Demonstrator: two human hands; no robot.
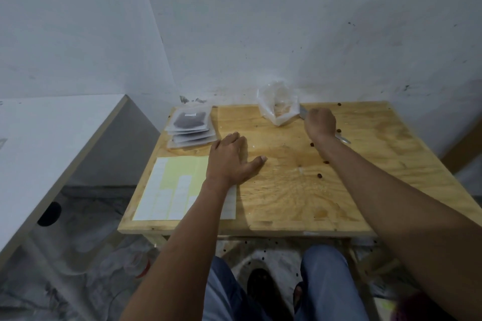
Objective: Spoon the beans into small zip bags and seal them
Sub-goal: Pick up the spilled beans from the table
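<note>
Knees: blue-trousered legs (323,284) sit just below the table (300,216), so the person works seated, close to its near edge.
Floor: dark beans lie scattered under the table, likely spilled from above.
Label sheet: a yellow-backed sheet (177,187) lies flat at the near left corner; the left forearm crosses its right edge. It is probably kept there for marking bags.
Left hand: the left hand (229,161) rests palm down on bare wood, fingers spread and released, grasping nothing. It seems to steady the body and wait, with the bag stack within easy reach.
Loose beans: a few strays (319,176) dot the wood near the right forearm, well apart from each other.
Right hand: the right hand (320,122) is clenched around a spoon (343,139); the handle end pokes out behind the wrist and the other end points toward the big bag. Whether the bowl carries beans I cannot tell.
Filled bags: a stack (191,125) of flat zip bags lies at the far left, the top one dark with beans; they look sealed and set aside as done.
Big bag: a clear crumpled bag (279,107) stands at the far edge against the wall, mouth open upward for scooping. Little shows inside, so the supply looks nearly spent.
Stage: judged late; no open small bag is visible on the table.
</note>
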